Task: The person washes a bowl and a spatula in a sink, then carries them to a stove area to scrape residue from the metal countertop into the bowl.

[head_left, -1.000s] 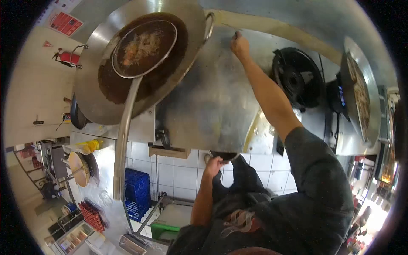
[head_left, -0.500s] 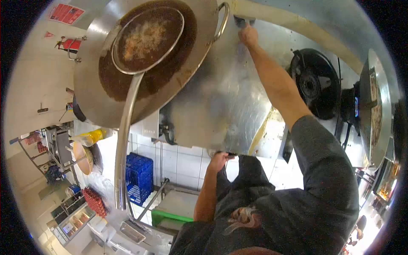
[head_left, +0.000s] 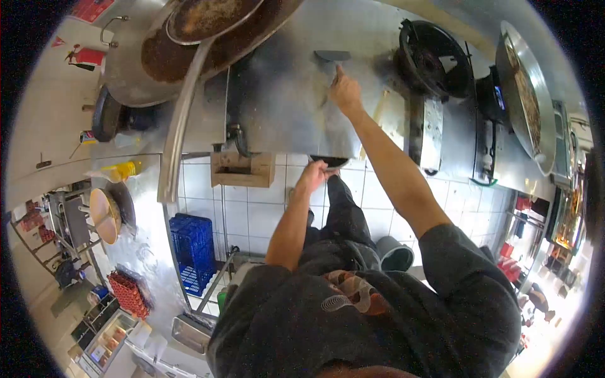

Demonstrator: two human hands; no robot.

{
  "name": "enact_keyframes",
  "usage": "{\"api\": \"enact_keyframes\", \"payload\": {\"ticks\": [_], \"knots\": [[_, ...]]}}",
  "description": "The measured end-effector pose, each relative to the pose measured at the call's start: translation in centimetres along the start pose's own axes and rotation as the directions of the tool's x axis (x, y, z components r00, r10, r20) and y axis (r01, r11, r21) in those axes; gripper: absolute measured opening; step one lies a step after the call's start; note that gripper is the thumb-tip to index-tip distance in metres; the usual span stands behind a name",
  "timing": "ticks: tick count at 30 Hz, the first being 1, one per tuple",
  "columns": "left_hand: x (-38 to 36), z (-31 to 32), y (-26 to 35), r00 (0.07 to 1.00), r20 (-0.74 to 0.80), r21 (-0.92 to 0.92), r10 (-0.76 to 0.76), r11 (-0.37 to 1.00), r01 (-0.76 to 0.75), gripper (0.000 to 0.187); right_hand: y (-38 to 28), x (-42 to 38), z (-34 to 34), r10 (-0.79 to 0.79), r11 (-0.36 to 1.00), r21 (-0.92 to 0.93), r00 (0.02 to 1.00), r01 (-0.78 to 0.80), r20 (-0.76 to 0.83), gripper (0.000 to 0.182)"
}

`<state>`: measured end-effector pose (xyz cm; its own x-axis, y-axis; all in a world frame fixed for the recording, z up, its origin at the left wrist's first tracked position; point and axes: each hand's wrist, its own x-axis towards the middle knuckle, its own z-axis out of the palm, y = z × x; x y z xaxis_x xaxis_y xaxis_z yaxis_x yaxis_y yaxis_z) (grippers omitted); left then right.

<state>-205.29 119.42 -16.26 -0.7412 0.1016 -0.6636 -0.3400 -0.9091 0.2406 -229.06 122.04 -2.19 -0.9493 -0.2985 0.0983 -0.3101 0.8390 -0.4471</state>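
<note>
My right hand [head_left: 345, 93] is closed round a flat scraper [head_left: 332, 56], whose wide dark blade rests on the steel counter [head_left: 283, 82]. The metal there looks wet and smeared. At the counter's front edge, my left hand [head_left: 315, 174] is closed on the rim of a dark, shallow container [head_left: 329, 162], held just below the edge. Brownish residue [head_left: 392, 113] marks the steel to the right of my right hand.
A large wok [head_left: 132, 82] with a strainer [head_left: 217, 19] is at the upper left, its long handle reaching towards me. To the right are a black burner [head_left: 435, 60] and another wok [head_left: 526, 94]. A blue crate [head_left: 192, 246] and a bucket [head_left: 396, 254] stand low down.
My right hand has drawn the scraper from the back of the counter towards the front. The camera view has shifted, showing more floor. My left hand stays at the front edge.
</note>
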Motion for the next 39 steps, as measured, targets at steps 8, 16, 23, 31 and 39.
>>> {"api": "enact_keyframes", "payload": {"ticks": [8, 16, 23, 31, 39], "knots": [[2.8, -3.6, 0.4, 0.990, 0.123, 0.083, -0.070, 0.995, 0.060, 0.019, -3.2, -18.5, -3.7, 0.034, 0.987, 0.158, 0.998, -0.043, 0.059, 0.047], [0.9, -4.4, 0.1, 0.985, 0.167, -0.004, -0.048, 0.999, 0.050, 0.015, -4.9, -30.3, -3.5, 0.037, 0.987, 0.156, 0.999, -0.040, 0.018, 0.050], [-2.4, -5.4, -1.2, 0.990, 0.142, 0.039, -0.014, 0.999, 0.008, 0.019, -6.1, -34.6, -4.7, 0.125, 0.971, 0.192, 0.986, -0.145, 0.111, 0.049], [-5.5, -6.3, -2.1, 0.986, 0.167, 0.077, -0.012, 0.997, -0.001, 0.035, -5.6, -37.5, -4.4, 0.226, 0.948, 0.190, 0.960, -0.256, 0.167, 0.043], [-7.6, -5.5, -0.9, 0.985, 0.172, 0.094, -0.003, 0.996, -0.014, 0.039, -6.0, -35.4, -9.8, 0.290, 0.861, 0.304, 0.884, -0.409, 0.367, 0.038]]}}
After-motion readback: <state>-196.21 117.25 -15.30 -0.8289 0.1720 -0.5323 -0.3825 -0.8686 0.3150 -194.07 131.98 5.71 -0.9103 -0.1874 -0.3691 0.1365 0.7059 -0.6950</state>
